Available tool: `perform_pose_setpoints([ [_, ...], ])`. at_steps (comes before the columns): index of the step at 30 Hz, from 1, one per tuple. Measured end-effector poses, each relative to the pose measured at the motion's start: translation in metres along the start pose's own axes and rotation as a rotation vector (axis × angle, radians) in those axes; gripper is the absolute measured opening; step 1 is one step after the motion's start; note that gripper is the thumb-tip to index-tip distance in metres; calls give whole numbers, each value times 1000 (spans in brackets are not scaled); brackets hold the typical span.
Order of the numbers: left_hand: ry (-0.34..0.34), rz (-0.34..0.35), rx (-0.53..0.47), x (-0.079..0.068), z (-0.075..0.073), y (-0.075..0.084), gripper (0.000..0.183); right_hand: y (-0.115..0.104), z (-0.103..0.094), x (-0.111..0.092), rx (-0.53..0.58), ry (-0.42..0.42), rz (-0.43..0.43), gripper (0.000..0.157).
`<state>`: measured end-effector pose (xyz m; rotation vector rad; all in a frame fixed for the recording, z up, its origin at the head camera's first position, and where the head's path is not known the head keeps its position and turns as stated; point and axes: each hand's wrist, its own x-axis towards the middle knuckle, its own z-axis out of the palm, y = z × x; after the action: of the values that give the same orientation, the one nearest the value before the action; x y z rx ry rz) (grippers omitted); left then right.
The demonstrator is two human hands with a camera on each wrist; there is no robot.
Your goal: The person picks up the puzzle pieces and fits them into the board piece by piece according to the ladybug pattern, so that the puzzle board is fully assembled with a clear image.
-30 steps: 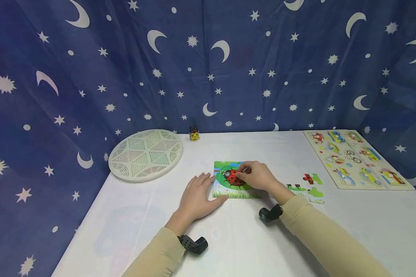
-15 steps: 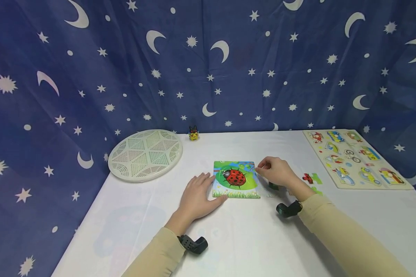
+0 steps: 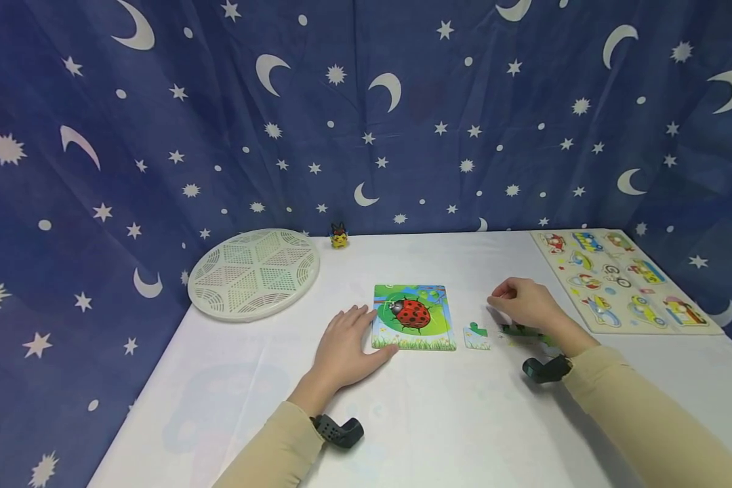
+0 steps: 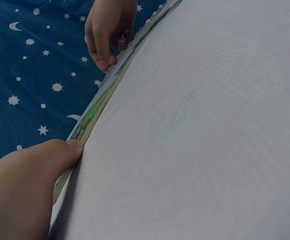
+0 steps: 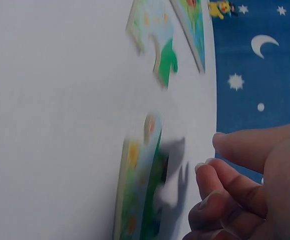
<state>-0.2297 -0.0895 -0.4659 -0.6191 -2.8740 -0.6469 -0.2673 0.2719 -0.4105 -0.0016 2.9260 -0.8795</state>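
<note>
A square ladybug jigsaw puzzle [image 3: 413,317] lies flat on the white table. My left hand [image 3: 346,347] rests at its left side, fingers spread, with the thumb [image 4: 67,150] at the board's near edge in the left wrist view. My right hand [image 3: 527,305] hovers to the right of the puzzle, fingers loosely bent and nothing between thumb and fingertips. Beside the puzzle sits a loose grass-and-flower piece [image 3: 476,338]. More loose pieces [image 3: 520,331] lie below my right hand, partly hidden by it; the right wrist view shows blurred puzzle pieces [image 5: 135,195] beneath the fingers.
A round white perforated board [image 3: 255,274] stands at the back left. Near the curtain [image 3: 366,135] is a small yellow figure [image 3: 338,236]. A wooden picture puzzle board [image 3: 622,281] with vehicle shapes lies at the back right.
My right hand has moved right, from over the ladybug, past the puzzle's upper right edge, to above the loose pieces. The loose piece beside the puzzle is uncovered. My left hand stays put.
</note>
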Motion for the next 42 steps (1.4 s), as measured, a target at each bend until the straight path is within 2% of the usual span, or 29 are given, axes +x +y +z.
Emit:
perform_pose_setpoints([
  [17, 6, 0, -15, -1, 1, 1, 83, 45, -26, -9, 0, -12, 78, 38],
  [21, 8, 0, -13, -1, 1, 1, 83, 54, -30, -12, -7, -6, 115, 46],
  [29, 12, 5, -9, -1, -1, 1, 83, 61, -38, -22, -129, 25, 133, 69],
  [36, 2, 5, -5, -1, 0, 1, 83, 67, -46, -29, -208, -31, 157, 87],
  [42, 4, 3, 0, -1, 1, 0, 83, 67, -48, -29, -224, -60, 195, 89],
])
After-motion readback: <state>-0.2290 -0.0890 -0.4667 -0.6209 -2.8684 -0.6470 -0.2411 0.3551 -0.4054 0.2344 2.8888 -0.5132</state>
